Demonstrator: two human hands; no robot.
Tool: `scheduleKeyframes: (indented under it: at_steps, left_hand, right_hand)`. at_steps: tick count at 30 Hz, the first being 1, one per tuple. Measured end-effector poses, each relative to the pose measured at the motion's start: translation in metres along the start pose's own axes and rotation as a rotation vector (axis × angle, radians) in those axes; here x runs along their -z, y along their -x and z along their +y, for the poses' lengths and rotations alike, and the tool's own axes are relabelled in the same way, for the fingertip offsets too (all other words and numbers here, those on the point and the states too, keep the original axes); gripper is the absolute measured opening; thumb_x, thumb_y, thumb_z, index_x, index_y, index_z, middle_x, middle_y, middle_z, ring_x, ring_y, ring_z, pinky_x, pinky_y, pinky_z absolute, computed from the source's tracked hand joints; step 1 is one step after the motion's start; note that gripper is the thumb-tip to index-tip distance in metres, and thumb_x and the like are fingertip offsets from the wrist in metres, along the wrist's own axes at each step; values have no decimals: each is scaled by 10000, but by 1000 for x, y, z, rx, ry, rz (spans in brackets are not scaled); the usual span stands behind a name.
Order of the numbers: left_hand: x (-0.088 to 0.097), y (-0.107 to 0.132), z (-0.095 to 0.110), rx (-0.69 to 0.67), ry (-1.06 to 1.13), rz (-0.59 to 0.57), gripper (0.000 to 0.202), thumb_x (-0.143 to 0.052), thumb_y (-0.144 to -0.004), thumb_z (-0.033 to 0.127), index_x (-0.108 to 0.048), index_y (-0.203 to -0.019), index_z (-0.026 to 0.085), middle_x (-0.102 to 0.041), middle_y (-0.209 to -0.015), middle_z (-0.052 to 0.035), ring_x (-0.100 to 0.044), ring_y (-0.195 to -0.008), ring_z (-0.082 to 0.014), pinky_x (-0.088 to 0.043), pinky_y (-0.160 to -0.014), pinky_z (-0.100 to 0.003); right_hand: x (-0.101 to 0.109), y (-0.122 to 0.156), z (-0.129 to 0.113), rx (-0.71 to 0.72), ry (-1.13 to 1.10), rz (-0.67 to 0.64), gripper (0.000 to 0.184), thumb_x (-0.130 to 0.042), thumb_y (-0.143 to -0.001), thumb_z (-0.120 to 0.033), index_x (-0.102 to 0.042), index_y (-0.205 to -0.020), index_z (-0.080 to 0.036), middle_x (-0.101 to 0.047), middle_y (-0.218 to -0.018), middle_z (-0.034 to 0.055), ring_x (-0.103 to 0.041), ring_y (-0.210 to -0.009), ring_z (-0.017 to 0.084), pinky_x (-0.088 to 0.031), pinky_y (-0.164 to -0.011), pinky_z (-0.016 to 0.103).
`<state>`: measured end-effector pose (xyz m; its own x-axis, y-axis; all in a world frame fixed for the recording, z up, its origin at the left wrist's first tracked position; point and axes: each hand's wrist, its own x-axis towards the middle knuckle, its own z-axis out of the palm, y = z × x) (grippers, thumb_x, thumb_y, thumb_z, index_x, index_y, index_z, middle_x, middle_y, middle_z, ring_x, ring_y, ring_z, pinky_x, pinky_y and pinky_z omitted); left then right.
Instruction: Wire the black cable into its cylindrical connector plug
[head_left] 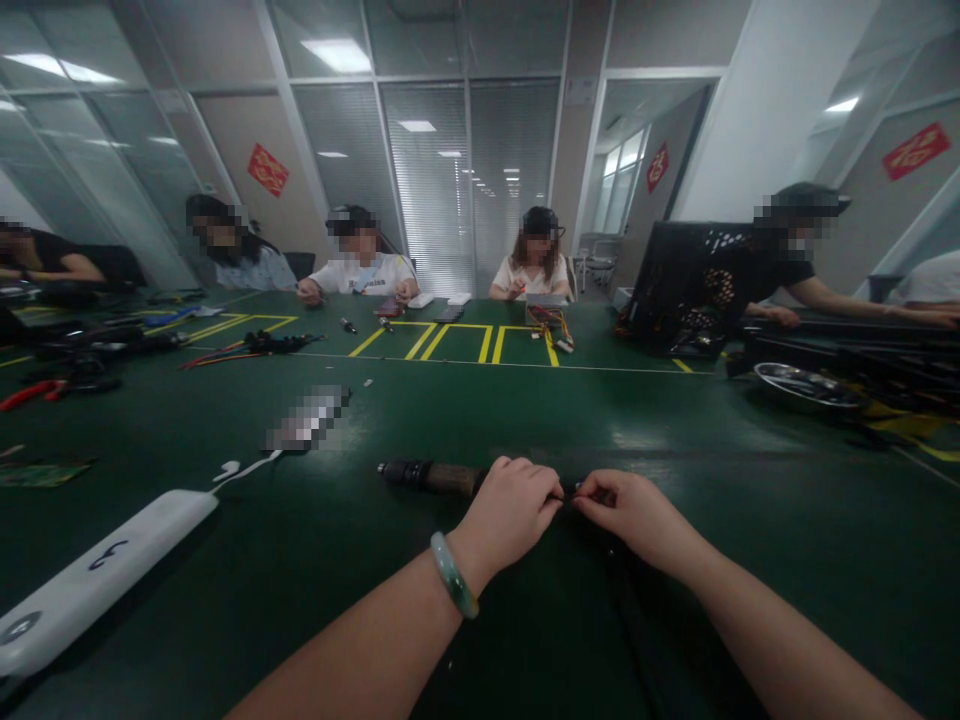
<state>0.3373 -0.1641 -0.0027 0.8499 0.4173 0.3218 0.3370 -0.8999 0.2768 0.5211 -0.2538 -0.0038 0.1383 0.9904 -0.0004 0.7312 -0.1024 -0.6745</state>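
One tool (442,478) is laid on the tabletop (465,415), well in from the far edge. Its right end is gripped by the left hand (517,492); the right hand (634,512) is narrowed to a pinch just beside, though what is pinched cannot be told. The handwork is judged under way, unfinished; how much is left cannot be told. Toward the left edge, one power strip (124,565) and one blurred device (309,420) are counted.
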Motion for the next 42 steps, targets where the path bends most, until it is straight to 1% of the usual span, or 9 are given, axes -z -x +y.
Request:
scheduleKeyframes:
  at_steps: [3,5,11,15,18,28,32,38,42]
  left_hand:
    - [-4,0,1,-3,-15,-15,62,-592,-885,239,-598,-940,213,-649,-962,3,-576,-930,-188,-388,-853,-362]
    - [-5,-1,0,-10,-9,-13,63,-597,-879,238,-601,-939,219,-653,-954,8,-583,-917,-186,-396,-841,-356]
    - [-3,-3,-7,-55,16,-2,73,-598,-855,215,-617,-926,222,-658,-954,0,-595,-910,-189,-402,-848,-348]
    - [-1,-2,-12,-33,1,-18,81,-596,-848,222,-625,-923,229,-659,-947,-2,-597,-917,-194,-410,-846,-349]
    - [0,-1,-15,-19,4,-6,83,-592,-850,231,-626,-926,231,-657,-976,-6,-595,-930,-196,-410,-864,-362]
    - [2,-2,-20,-52,9,-23,98,-614,-844,233,-634,-939,240,-661,-1013,3,-600,-955,-193,-413,-879,-366]
    - [3,-1,-19,-46,22,-20,102,-612,-844,238,-629,-945,243,-662,-1021,8,-601,-955,-192,-415,-876,-370]
    - [4,1,-16,-27,-11,-11,98,-607,-849,246,-621,-944,228,-655,-1012,-9,-599,-952,-197,-412,-872,-361]
    - [3,1,-14,-7,-21,3,121,-597,-857,253,-596,-975,227,-645,-955,-7,-597,-904,-195,-421,-823,-342]
  right_hand:
    - [0,-1,3,-8,6,-45,145,-586,-836,-310,-683,-809,-205,-675,-726,-9,-592,-644,150,-384,-561,229]
    - [-1,-2,6,-8,-12,-52,152,-580,-841,-315,-679,-813,-203,-673,-723,-10,-590,-647,149,-382,-561,226]
    - [-5,-2,6,6,-10,-38,167,-569,-853,-324,-679,-824,-201,-677,-755,-9,-593,-660,146,-385,-572,228]
    - [-10,-3,3,28,-27,-11,162,-561,-860,-314,-677,-839,-203,-683,-789,-6,-605,-687,149,-403,-601,234]
    - [-13,-3,1,38,-40,6,153,-562,-860,-309,-673,-844,-205,-684,-802,-4,-607,-703,151,-415,-618,237]
    - [-11,-2,-2,39,-100,-21,135,-561,-865,-301,-648,-845,-199,-680,-791,-10,-612,-708,143,-427,-622,222]
    - [-14,-4,1,75,-91,-9,131,-562,-866,-290,-648,-835,-196,-676,-791,-10,-611,-725,144,-424,-634,222]
    - [-15,-4,4,64,-93,-1,116,-558,-857,-278,-628,-825,-191,-651,-743,-15,-581,-656,131,-405,-580,214]
    - [-14,-3,4,57,-86,-8,114,-563,-848,-283,-628,-829,-192,-645,-733,-15,-576,-650,133,-401,-571,212]
